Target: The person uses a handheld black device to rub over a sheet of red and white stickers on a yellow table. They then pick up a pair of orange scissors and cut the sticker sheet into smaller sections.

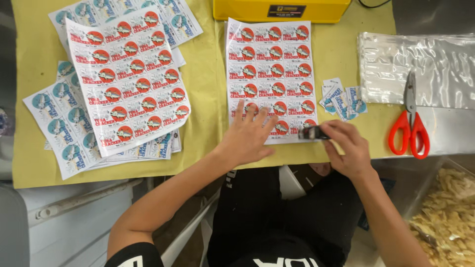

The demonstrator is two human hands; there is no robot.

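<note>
The left hand (246,134) lies flat and open on the bottom part of a sticker sheet (271,64). Its fingers are spread and press the sheet down. It holds nothing.

The right hand (349,148) is closed around a small dark tool (313,133). I cannot tell what kind of tool it is. The tool sits at the bottom right corner of the sheet and touches its edge.

The sheet has rows of red and white stickers. It lies flat in the middle of the table (205,84), which has a yellow cover.

To the left is a pile of sheets (126,79). The top one has the same red stickers. The ones under it have blue stickers.

Just right of the sheet is a small heap of cut stickers (341,99). Further right lie red scissors (409,123), closed, partly on some clear bags (435,64).

A yellow box (279,10) sits at the far edge of the table, just above the sheet.

A clear tub (452,212) of pale chips is at the bottom right, lower than the table.
</note>
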